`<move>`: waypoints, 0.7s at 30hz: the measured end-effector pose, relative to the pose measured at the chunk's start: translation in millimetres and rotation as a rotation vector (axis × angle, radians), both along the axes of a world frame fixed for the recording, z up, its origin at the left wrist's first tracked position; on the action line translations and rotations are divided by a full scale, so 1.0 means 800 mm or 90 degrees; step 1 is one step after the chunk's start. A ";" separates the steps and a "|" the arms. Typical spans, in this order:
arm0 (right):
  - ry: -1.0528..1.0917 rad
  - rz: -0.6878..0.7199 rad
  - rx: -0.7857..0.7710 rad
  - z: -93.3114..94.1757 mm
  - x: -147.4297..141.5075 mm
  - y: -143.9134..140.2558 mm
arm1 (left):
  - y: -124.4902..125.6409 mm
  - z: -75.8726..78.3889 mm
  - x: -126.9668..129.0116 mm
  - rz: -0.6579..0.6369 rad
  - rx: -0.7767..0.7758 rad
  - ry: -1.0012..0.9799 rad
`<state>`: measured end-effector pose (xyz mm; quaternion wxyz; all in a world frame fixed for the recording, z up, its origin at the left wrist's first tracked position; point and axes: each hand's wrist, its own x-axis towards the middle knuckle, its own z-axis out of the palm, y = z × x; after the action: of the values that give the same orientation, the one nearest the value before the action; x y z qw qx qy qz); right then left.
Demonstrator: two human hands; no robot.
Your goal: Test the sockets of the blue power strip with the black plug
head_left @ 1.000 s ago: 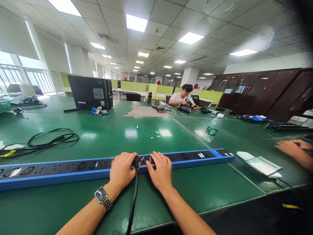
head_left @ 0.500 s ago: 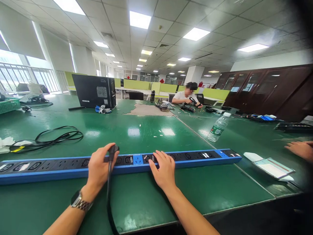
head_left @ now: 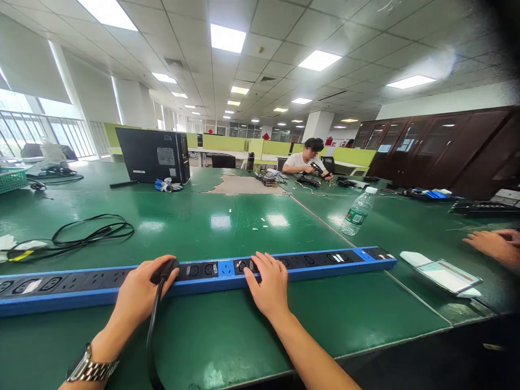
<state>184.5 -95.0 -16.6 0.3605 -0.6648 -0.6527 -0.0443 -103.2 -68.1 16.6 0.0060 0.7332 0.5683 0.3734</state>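
A long blue-and-black power strip [head_left: 325, 262] lies across the green table, with rows of sockets facing up. My left hand [head_left: 140, 287] is closed around a black power plug [head_left: 166, 268] at the strip's sockets, left of a blue socket section. Whether its pins are in a socket is hidden. From the plug a thick black cord [head_left: 153, 330] hangs down toward me. My right hand [head_left: 268, 284] grips the strip right of that blue section, fingers over the top and thumb near the front edge.
A water bottle [head_left: 358, 212] stands beyond the strip, and a phone [head_left: 449, 276] lies by its right end. Another person's hand [head_left: 493, 246] rests at far right. Coiled black cable [head_left: 91, 238] lies left; a computer case [head_left: 152, 156] stands behind. Someone works across the table [head_left: 252, 203].
My left hand has moved left and lower with the plug, down against the strip. My right hand stays in the same place on the strip. The view has shifted slightly.
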 end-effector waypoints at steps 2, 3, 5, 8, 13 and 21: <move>-0.001 -0.001 0.003 0.000 0.000 0.000 | 0.000 -0.001 -0.001 -0.020 0.017 0.027; 0.000 -0.001 0.003 0.000 0.000 0.000 | -0.001 -0.003 -0.001 -0.026 0.024 0.038; 0.002 -0.002 0.003 0.000 -0.001 0.000 | -0.001 -0.006 -0.001 -0.033 0.034 0.051; 0.003 -0.001 0.007 0.000 -0.001 0.000 | 0.000 -0.012 0.000 -0.038 0.063 0.061; 0.001 -0.002 0.005 0.001 0.000 0.001 | 0.001 -0.021 0.002 -0.036 0.116 0.071; 0.001 -0.003 -0.003 0.003 -0.001 -0.001 | 0.002 -0.020 0.003 -0.051 0.121 0.040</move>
<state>184.1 -95.5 -14.5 0.3591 -0.6674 -0.6509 -0.0430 -101.1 -66.8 0.9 -0.0662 0.7639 0.5005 0.4020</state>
